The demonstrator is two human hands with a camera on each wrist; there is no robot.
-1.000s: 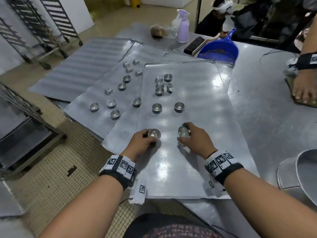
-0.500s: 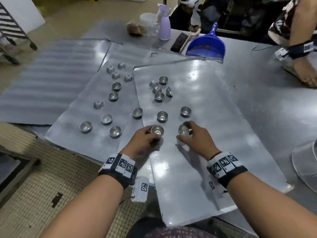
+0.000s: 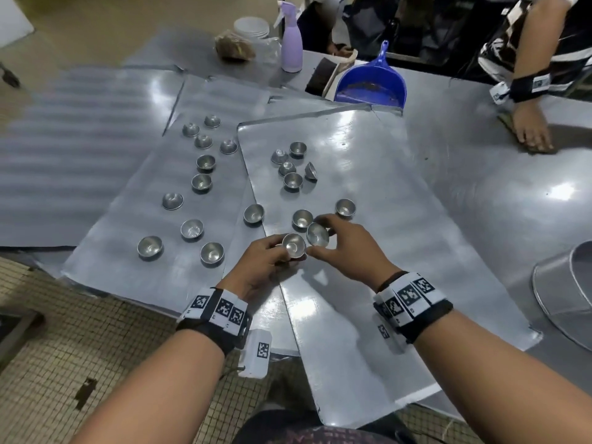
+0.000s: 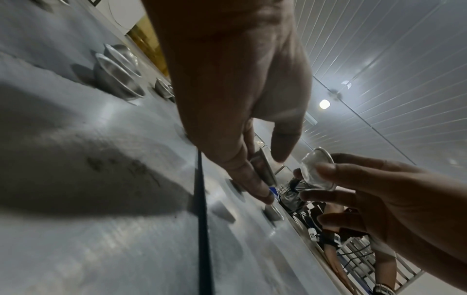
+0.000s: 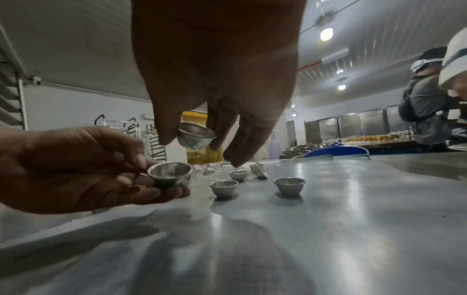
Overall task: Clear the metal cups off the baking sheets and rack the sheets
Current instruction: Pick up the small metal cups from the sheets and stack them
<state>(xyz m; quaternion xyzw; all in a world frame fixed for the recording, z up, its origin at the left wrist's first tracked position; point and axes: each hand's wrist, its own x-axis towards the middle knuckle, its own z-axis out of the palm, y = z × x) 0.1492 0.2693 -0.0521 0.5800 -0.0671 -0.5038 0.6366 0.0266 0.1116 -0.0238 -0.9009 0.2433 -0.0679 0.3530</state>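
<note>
Your left hand (image 3: 262, 261) holds one metal cup (image 3: 293, 246) upright, thumb on rim, fingers under the base; your right hand (image 3: 347, 248) pinches a second cup (image 3: 317, 234) by its wall, tilted, just beside and above the first, both lifted off the nearest baking sheet (image 3: 378, 219). They look thin, light, stiff and slick, so pinch rim-to-base, not mid-wall. The tapered shape should nest: drop yours into the left one. More loose cups (image 3: 345, 208) sit on this sheet and the neighbouring one (image 3: 134, 251).
</note>
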